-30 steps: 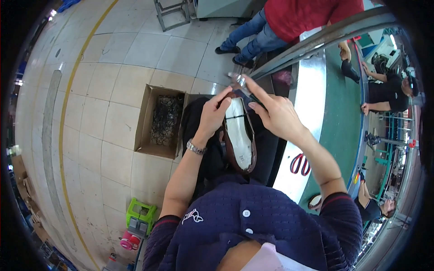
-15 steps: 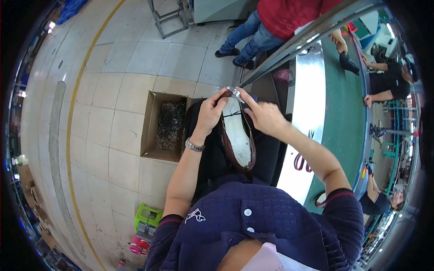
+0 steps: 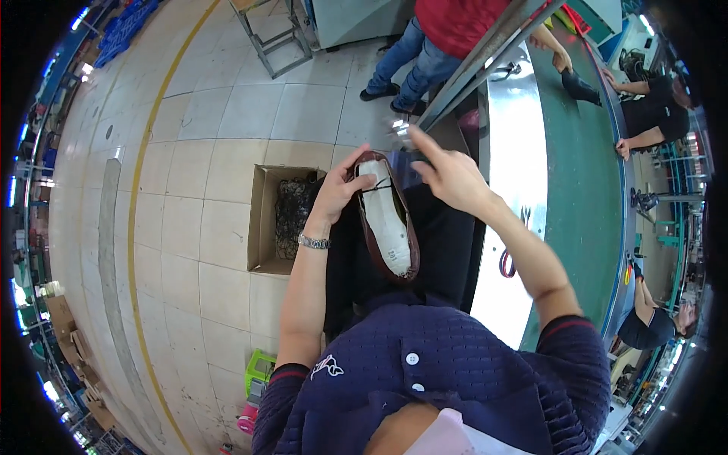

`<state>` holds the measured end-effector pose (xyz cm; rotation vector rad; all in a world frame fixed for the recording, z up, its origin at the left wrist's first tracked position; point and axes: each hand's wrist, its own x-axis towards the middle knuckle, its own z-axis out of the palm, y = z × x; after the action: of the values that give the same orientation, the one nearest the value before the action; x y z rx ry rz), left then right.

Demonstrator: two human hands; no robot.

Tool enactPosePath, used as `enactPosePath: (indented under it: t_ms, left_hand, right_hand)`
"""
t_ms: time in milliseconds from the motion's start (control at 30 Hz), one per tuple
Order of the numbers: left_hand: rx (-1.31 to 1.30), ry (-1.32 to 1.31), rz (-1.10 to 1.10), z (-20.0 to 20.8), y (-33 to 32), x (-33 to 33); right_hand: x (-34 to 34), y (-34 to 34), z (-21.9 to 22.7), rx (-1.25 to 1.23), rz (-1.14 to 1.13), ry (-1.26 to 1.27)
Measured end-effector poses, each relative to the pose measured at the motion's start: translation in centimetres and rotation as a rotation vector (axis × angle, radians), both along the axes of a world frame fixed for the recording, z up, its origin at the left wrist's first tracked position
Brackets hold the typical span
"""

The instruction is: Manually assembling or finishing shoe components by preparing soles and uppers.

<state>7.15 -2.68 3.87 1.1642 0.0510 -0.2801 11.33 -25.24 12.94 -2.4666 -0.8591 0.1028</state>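
I see the left hand [image 3: 334, 193] reaching up and bent at the wrist, its thumb pressed on the shoe [image 3: 386, 212] and fingers clasping the outer edge. The right hand [image 3: 459, 182] hovers beside the shoe's far end, index stretched forward, grasping a tool [image 3: 400, 129] whose metal head blurs on my feed. The shoe lies lengthwise over the dark trousers [image 3: 438, 235], slightly tilted: glossy reddish-brown rim, long white panel, thin black cord [image 3: 377, 186] across it.
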Motion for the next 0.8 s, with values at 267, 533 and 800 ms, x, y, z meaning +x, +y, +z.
enactPosePath:
  t_ms: [267,533,800]
  left_hand:
    - [0.068,-0.001,-0.025,0.5,0.2,0.7]
    - [0.217,0.011,0.144,0.7,-1.2,-0.9]
    - [0.204,-0.039,0.254,2.2,-2.4,-4.6]
  right_hand:
    - [-2.3,-13.5,-7.8,-0.205,-0.923,0.256]
    - [-11.7,-21.3,-11.1,0.080,-1.055,-0.029]
    - [-20.9,-24.8,-14.4,-0.212,-1.232,0.139]
